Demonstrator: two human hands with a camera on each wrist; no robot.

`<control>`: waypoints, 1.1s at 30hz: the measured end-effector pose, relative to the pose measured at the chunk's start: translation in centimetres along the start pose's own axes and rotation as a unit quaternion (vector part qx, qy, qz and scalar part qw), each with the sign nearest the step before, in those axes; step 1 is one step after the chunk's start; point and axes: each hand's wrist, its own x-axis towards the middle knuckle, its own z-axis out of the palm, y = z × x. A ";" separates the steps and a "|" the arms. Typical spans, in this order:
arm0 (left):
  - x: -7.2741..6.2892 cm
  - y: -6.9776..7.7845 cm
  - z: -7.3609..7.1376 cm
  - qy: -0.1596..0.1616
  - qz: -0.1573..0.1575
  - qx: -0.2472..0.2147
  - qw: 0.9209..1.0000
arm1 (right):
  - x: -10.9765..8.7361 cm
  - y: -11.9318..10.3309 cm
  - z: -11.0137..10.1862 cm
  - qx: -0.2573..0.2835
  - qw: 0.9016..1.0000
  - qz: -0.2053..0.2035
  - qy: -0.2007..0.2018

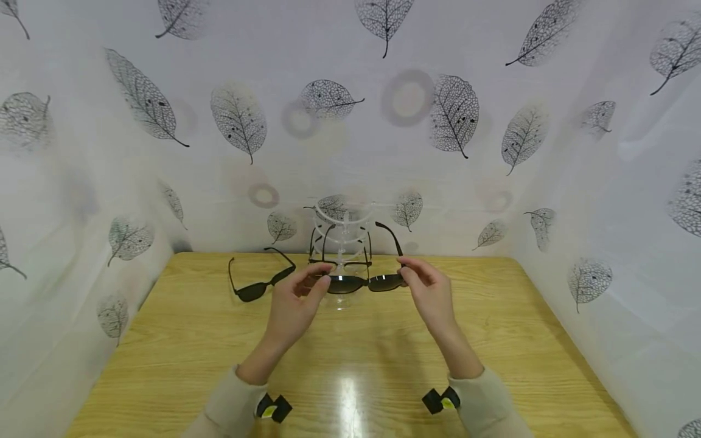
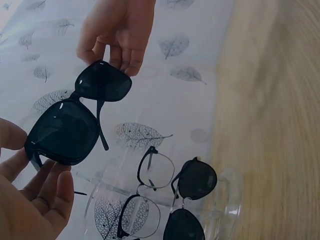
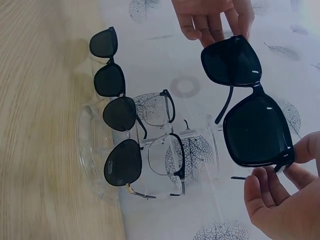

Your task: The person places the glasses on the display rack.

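Both hands hold a pair of dark sunglasses (image 1: 343, 284) in the air in front of a clear display stand (image 1: 346, 219). At one hinge end of the frame, my left hand (image 1: 292, 304) pinches it between thumb and fingers. My right hand (image 1: 435, 298) pinches the opposite hinge end. In the right wrist view, the dark lenses (image 3: 257, 130) face the camera and a temple hangs unfolded behind them. Clear-lens glasses (image 3: 182, 155) and another pair of sunglasses (image 3: 122, 162) sit on the stand, one above the other.
To the left of the stand, unfolded sunglasses (image 1: 252, 292) lie on the wooden table (image 1: 219, 359). White leaf-patterned curtains (image 1: 339, 158) enclose the back and both sides. Light glares off the tabletop near the front.
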 end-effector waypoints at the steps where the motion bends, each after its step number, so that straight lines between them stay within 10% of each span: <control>1: 0.2 -0.1 -0.1 0.004 -0.002 0.001 1.000 | 0.1 0.0 0.2 0.001 1.000 -0.002 -0.001; 33: 4.1 -2.5 -1.9 0.027 -0.022 -0.020 0.999 | 3.5 0.3 3.3 -0.010 1.000 -0.013 -0.007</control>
